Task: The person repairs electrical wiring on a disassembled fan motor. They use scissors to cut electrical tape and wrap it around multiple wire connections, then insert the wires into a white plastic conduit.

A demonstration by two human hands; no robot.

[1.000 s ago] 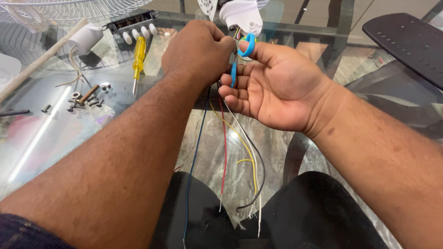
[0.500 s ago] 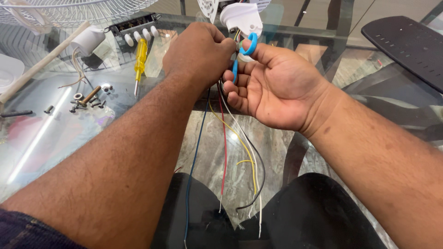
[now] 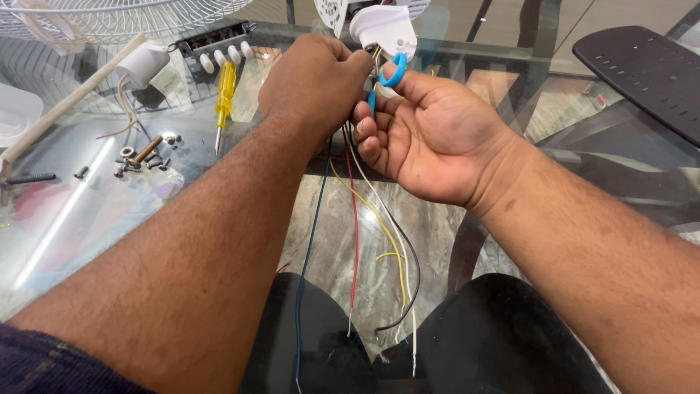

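The left hand (image 3: 317,84) pinches the coloured wires (image 3: 355,219) near the white housing (image 3: 384,29); the right hand (image 3: 430,135) grips blue-handled scissors (image 3: 392,73), steadying the bundle for close work. Loose ends dangle toward the lap, clear of the worktop (image 3: 87,211); a yellow screwdriver (image 3: 224,91) lies far left.

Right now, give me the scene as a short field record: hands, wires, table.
left hand: left hand closed at the top of the wire bundle, by the white plastic housing
right hand: right hand, palm up, fingers curled on a blue-handled tool
wires: blue, red, yellow, black and white loose wires hanging toward the lap
table: glass tabletop with yellow-handled screwdriver, small loose screws, white wire fan grille
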